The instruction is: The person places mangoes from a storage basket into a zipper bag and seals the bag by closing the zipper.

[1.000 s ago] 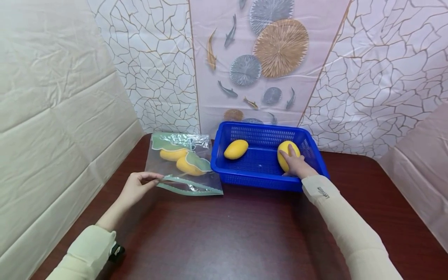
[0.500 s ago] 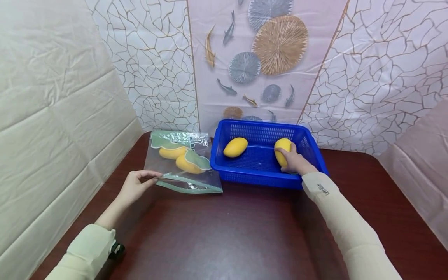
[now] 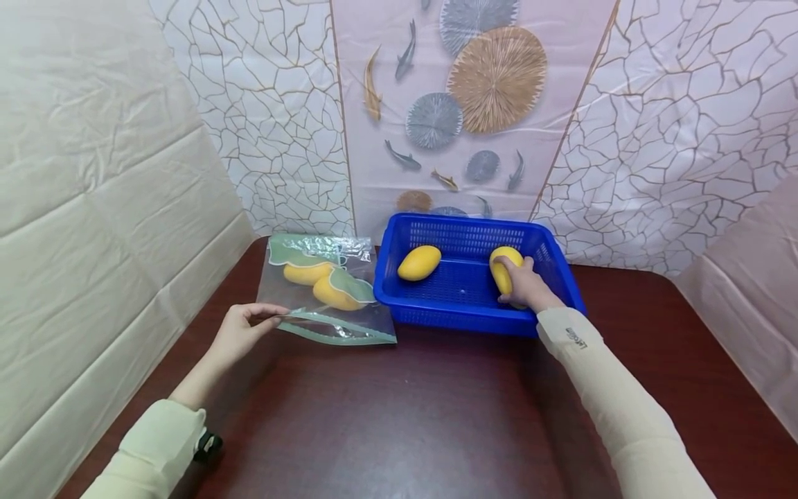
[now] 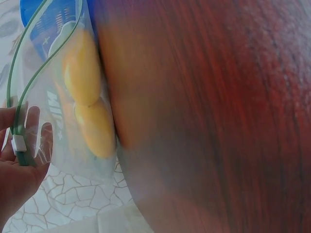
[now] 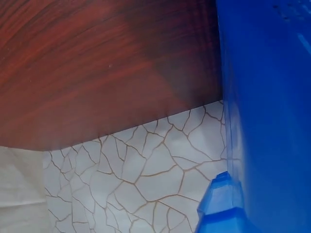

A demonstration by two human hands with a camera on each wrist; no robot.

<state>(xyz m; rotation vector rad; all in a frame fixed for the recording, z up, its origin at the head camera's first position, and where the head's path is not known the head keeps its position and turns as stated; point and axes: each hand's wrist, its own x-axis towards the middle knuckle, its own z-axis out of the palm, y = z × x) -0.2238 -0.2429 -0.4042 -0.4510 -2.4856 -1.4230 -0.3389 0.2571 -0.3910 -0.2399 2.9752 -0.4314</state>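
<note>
Yellow mango (image 3: 503, 267) at the right end of the blue basket (image 3: 461, 315) sits gripped in the right hand (image 3: 526, 287), while the left hand (image 3: 240, 333) pinches the mouth of the clear bag (image 3: 324, 294) on the counter (image 3: 399, 416).

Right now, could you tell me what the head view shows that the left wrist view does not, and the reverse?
Only the head view shows the right hand gripping a mango in the blue basket, with a second mango beside it. Only the left wrist view shows the white slider on the bag's green zip, by the fingers. Both show the left hand holding the clear zip bag with two mangoes inside, on the dark wooden table.
</note>
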